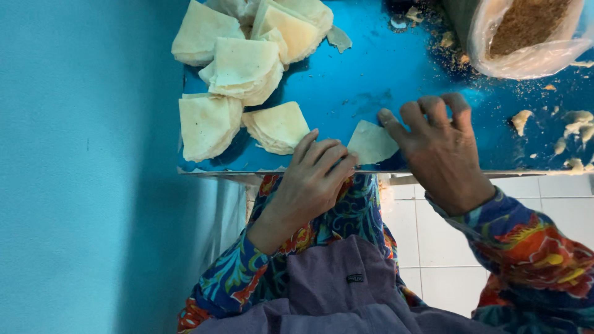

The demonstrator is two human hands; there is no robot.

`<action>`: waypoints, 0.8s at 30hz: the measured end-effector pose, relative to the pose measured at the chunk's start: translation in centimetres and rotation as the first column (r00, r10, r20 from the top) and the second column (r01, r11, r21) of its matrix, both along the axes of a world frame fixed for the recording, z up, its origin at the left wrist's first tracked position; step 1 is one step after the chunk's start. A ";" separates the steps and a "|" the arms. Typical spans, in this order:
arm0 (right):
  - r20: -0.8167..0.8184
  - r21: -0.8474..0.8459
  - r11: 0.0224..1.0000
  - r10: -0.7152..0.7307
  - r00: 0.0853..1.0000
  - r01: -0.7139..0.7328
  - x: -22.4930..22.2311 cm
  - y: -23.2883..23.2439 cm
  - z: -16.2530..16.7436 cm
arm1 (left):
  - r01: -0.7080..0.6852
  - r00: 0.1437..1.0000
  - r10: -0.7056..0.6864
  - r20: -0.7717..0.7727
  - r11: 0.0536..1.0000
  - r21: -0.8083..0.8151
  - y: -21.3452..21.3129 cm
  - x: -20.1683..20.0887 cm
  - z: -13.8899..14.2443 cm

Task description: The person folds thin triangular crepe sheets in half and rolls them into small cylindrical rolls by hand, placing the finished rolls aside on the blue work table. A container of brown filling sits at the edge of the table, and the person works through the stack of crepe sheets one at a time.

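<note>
Where white tiles begin, blue table (371, 80).

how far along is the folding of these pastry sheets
Done: several stacks of folded pastry sheets lie at the left of the blue table. In hand: the left hand and right hand press one pastry piece at the table's edge. Left: a bag of brown filling sits open, and dough scraps lie at the right.

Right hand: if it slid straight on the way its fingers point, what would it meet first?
The right hand points up the picture across the glossy blue tabletop. Bare surface and scattered crumbs lie ahead, then probably the clear plastic bag of brown crumbs, slightly right of that line; depth is unclear.
</note>
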State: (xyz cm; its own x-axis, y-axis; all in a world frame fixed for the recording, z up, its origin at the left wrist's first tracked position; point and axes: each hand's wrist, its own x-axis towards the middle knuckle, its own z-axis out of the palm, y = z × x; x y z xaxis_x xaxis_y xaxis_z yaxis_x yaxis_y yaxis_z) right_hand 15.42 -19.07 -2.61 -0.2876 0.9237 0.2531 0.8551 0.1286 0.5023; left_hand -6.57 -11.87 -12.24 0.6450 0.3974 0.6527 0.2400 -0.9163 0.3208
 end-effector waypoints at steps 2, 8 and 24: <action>-0.256 -0.036 0.999 0.030 0.966 -0.041 -0.6 -0.2 0.3 | 0.005 1.000 -0.005 -0.001 1.000 0.000 0.1 0.1 0.1; -0.388 -0.122 0.990 0.018 0.921 -0.071 -1.7 -1.7 -0.6 | 0.010 1.000 -0.010 0.000 1.000 -0.018 0.1 -0.1 0.1; -0.415 0.140 0.987 -0.009 0.910 0.073 14.5 1.8 6.3 | 0.024 0.999 -0.023 0.027 0.998 -0.057 0.1 0.0 0.7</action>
State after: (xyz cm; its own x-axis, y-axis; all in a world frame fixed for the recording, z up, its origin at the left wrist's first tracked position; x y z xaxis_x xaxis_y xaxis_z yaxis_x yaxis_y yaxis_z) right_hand 29.97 -17.22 3.69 -0.0908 0.8748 0.4760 0.9925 0.0404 0.1152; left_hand -6.62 -11.81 -11.57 0.6377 0.4200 0.6458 0.2096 -0.9013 0.3791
